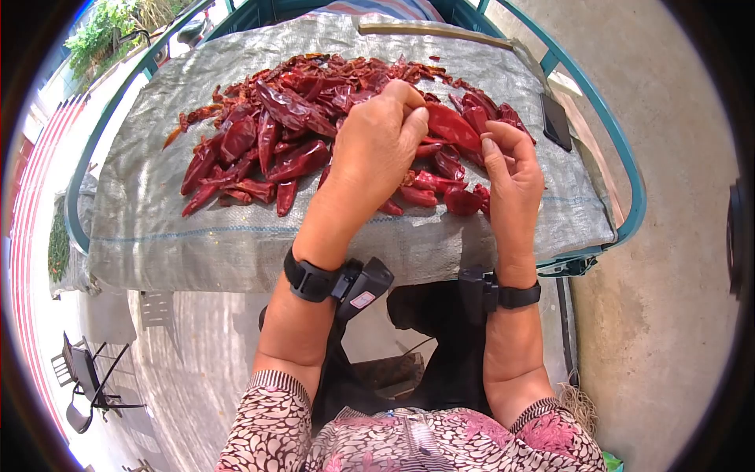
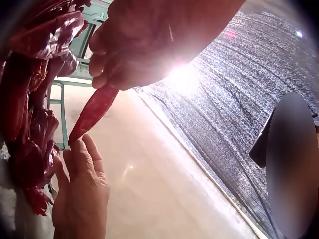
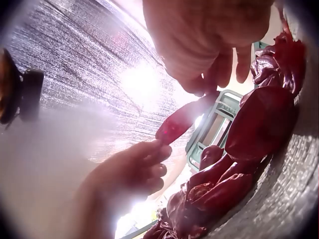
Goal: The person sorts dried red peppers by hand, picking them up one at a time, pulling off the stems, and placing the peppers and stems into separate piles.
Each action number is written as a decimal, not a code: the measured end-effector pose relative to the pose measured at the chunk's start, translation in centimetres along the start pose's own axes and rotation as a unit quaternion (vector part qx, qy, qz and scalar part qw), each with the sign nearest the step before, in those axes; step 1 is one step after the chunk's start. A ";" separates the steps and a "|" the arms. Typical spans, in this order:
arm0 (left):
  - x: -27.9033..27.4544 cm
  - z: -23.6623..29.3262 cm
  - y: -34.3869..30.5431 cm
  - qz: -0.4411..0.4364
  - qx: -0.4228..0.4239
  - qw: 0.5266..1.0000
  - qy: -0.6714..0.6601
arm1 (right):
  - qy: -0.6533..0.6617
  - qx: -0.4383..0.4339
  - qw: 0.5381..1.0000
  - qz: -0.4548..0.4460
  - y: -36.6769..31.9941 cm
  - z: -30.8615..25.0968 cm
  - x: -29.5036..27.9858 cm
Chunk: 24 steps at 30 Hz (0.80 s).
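Note:
A long, glossy red dried chili pepper [image 1: 451, 126] is held up between both hands, over the front of the heap. My left hand [image 1: 379, 135] pinches one end of it, thumb against curled fingers. At the other end, the thumb and fingers of my right hand [image 1: 515, 175] pinch the tip. In the left wrist view the chili [image 2: 94, 112] slants between the two hands, its left end covered by fingers. Below and behind them lies a pile of dried red chilies [image 1: 295, 118], some whole and plump, others shrivelled or in pieces toward the back.
The pile rests on a grey woven sheet [image 1: 197, 252] spread over a teal-railed cart [image 1: 629, 181]. A phone [image 1: 556, 122] lies at the right edge, and a wooden strip [image 1: 432, 31] runs along the back. A black chair [image 1: 90, 377] stands on the floor at left.

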<state>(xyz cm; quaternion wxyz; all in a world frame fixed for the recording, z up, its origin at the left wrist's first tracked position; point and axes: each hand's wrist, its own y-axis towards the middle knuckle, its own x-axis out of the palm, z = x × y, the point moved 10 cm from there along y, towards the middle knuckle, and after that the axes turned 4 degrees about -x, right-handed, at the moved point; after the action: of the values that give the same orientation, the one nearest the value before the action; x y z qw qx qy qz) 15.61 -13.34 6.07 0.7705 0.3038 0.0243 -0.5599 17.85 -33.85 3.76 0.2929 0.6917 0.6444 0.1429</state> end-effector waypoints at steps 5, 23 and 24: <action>-0.7 -1.4 0.3 0.041 -0.044 0.986 -0.155 | -0.166 0.049 0.982 -0.072 -0.2 3.7 0.0; 1.7 2.0 -1.2 -0.028 0.129 0.991 0.017 | -0.103 -0.019 0.994 0.002 0.2 0.1 -0.4; 1.7 2.5 -1.4 -0.027 0.137 0.990 0.011 | -0.066 -0.018 0.998 0.003 0.1 -0.2 -0.2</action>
<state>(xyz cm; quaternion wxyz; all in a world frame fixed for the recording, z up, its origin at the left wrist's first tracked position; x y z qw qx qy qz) 14.29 -16.32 6.85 0.7060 0.4118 -0.0362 -0.5750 17.76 -34.02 4.01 0.3469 0.6960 0.6191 0.1096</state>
